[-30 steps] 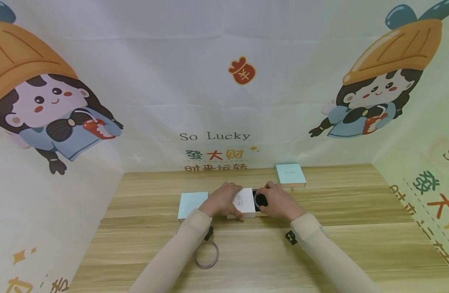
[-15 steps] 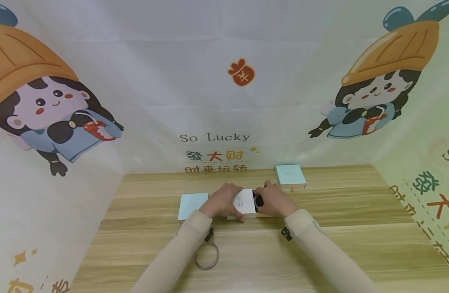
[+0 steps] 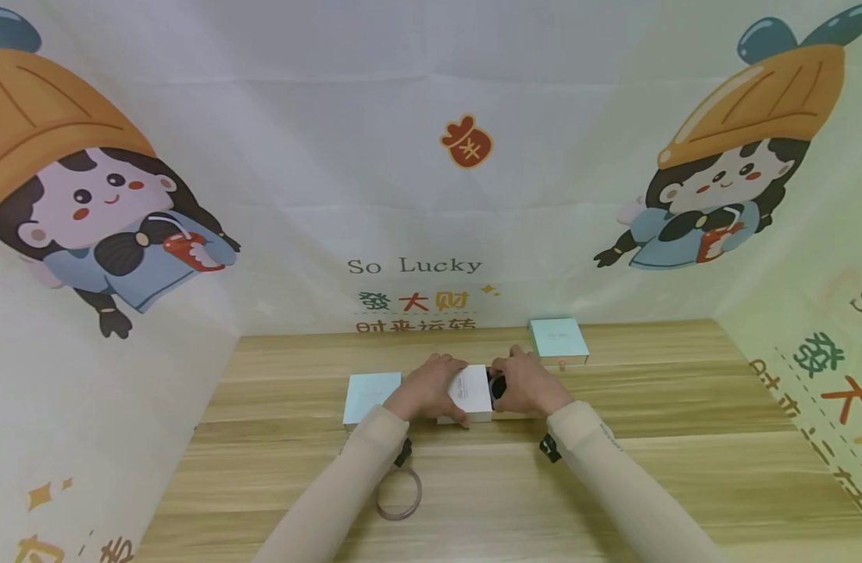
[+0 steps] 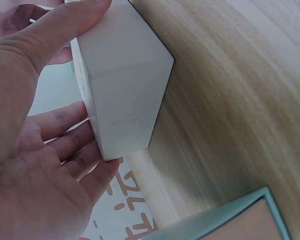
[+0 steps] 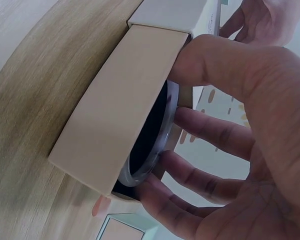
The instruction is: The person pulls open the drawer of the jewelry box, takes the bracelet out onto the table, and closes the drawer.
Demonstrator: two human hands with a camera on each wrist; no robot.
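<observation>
Your white box point(image 3: 473, 393) sits mid-table, its long axis with the drawer point(image 5: 105, 110) running left to right; the drawer stands partly pulled out toward the right. Inside it a pale bangle point(image 5: 166, 127) lies beside a black pad point(image 5: 149, 137), partly covered by your fingers. Your left hand point(image 3: 431, 387) grips the box from its left end, thumb on the near side and fingers stretched over to the far side. Your right hand point(image 3: 531, 385) comes in from the right and holds the pale bangle, palm toward the left, fingers bent with their tips on its far edge; the thumb reaches over the drawer's near wall, and its tip is hidden. Compared with a second ago, your right hand has shifted slightly left and covers more of the drawer's dark inside, while your left hand has stayed on the box. A light blue box point(image 3: 372, 397) lies just left of your left hand, and a second blue box point(image 3: 559, 338) sits at the far right, by the backdrop point(image 3: 543, 188). Near you, beside your left sleeve point(image 3: 332, 493), a purplish bangle point(image 3: 402, 516) lies flat on the wooden table point(image 3: 684, 414).
</observation>
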